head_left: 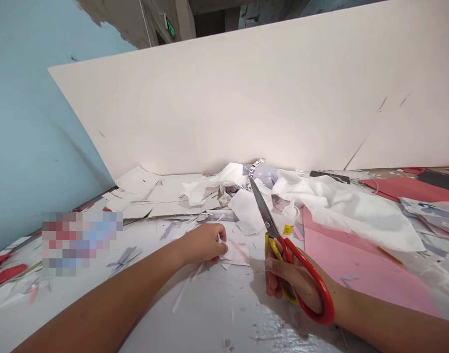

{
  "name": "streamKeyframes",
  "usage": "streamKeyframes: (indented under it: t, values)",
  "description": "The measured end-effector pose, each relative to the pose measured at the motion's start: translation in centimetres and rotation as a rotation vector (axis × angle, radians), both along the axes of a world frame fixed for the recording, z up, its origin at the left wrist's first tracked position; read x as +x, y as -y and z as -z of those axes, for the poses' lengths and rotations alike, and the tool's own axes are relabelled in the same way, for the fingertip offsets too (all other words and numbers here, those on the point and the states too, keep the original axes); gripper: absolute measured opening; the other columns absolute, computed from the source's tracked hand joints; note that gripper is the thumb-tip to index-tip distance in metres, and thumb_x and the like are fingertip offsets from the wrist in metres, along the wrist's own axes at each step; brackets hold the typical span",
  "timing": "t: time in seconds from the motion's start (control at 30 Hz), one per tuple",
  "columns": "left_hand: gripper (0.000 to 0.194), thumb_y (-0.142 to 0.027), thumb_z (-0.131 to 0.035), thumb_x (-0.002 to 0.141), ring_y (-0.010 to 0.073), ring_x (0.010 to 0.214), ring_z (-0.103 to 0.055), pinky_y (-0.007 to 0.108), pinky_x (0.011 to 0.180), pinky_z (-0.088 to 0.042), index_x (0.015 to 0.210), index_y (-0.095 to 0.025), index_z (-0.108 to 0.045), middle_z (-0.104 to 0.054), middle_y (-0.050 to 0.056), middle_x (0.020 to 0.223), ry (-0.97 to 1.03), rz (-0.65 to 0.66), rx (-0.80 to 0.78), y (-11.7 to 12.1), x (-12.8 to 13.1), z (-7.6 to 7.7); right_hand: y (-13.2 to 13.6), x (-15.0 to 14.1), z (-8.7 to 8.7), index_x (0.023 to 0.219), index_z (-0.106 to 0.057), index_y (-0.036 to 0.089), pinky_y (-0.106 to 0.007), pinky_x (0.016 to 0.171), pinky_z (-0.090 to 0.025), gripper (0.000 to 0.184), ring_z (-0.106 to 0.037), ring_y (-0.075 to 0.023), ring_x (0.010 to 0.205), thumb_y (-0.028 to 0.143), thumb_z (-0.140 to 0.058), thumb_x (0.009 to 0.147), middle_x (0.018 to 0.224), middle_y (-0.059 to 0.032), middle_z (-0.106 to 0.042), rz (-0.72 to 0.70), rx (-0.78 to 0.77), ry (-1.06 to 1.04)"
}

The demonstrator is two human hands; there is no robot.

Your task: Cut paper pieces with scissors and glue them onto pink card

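Note:
My right hand (290,279) grips red-and-yellow-handled scissors (283,245), blades closed and pointing up and away from me. My left hand (204,242) rests on the white table with fingers curled, pinching the edge of a small pale paper piece (237,252) that lies flat beside it. A small glue bottle (289,215) with a yellow label stands just behind the scissors. Thin paper slivers lie around both hands.
A tall white board (246,98) leans along the back. In front of it are crumpled white paper and cloth (342,206) and flat white sheets (162,196). A pink sheet (349,264) lies at right, red scraps (6,274) at left. The wall on the left is blue.

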State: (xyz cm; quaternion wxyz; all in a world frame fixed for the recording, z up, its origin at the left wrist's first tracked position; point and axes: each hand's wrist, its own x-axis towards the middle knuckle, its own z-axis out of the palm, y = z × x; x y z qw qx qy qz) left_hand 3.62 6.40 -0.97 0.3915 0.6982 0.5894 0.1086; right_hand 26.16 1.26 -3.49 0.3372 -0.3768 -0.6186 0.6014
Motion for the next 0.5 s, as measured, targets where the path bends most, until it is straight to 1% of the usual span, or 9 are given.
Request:
streamKeyframes:
  t: [0.17, 0.27, 0.37, 0.43, 0.5]
  values:
    - [0.017, -0.03, -0.053, 0.063, 0.018, 0.052, -0.06, 0.023, 0.043, -0.035, 0.077, -0.022, -0.05, -0.061, -0.002, 0.055, -0.046, 0.011, 0.052, 0.0, 0.1, 0.1, 0.0, 0.1, 0.4, 0.071, -0.042, 0.02, -0.025, 0.05, -0.04, 0.018, -0.054, -0.0137, 0.053, 0.033, -0.046, 0.082, 0.057, 0.0011, -0.058, -0.002, -0.017, 0.003]
    - [0.02, -0.034, -0.054, 0.065, 0.0174, 0.05, -0.057, 0.024, 0.044, -0.034, 0.081, -0.023, -0.049, -0.062, -0.002, 0.054, -0.092, 0.029, 0.074, -0.1, -0.1, 0.1, 0.0, 0.2, 0.5, 0.071, -0.042, 0.02, -0.026, 0.051, -0.04, 0.018, -0.055, -0.0142, 0.054, 0.033, -0.046, 0.082, 0.057, 0.0007, -0.058, -0.003, -0.006, 0.013]
    - [0.027, -0.043, -0.056, 0.065, 0.0173, 0.053, -0.057, 0.023, 0.046, -0.034, 0.083, -0.024, -0.051, -0.062, -0.003, 0.055, -0.099, 0.043, 0.076, -0.3, -0.6, -0.4, 0.0, 0.2, 0.2, 0.07, -0.042, 0.019, -0.027, 0.051, -0.041, 0.019, -0.055, -0.0142, 0.054, 0.034, -0.046, 0.082, 0.058, 0.0005, -0.058, -0.003, -0.005, 0.019]
    - [0.031, -0.052, -0.052, 0.068, 0.0166, 0.052, -0.055, 0.023, 0.046, -0.032, 0.081, -0.024, -0.053, -0.061, -0.002, 0.055, -0.115, 0.024, 0.1, -0.6, -1.0, -0.8, 0.0, 0.1, 0.0, 0.069, -0.042, 0.019, -0.027, 0.052, -0.041, 0.021, -0.054, -0.0138, 0.053, 0.034, -0.046, 0.082, 0.058, 0.0002, -0.058, -0.01, -0.001, 0.022]
    - [0.038, -0.059, -0.045, 0.071, 0.015, 0.05, -0.051, 0.023, 0.044, -0.029, 0.078, -0.023, -0.055, -0.059, -0.002, 0.056, -0.14, -0.021, 0.155, -0.9, -1.3, -1.1, 0.0, 0.1, -0.2, 0.067, -0.042, 0.019, -0.027, 0.053, -0.041, 0.021, -0.054, -0.0134, 0.052, 0.034, -0.047, 0.081, 0.057, 0.0003, -0.058, -0.016, 0.002, 0.018]
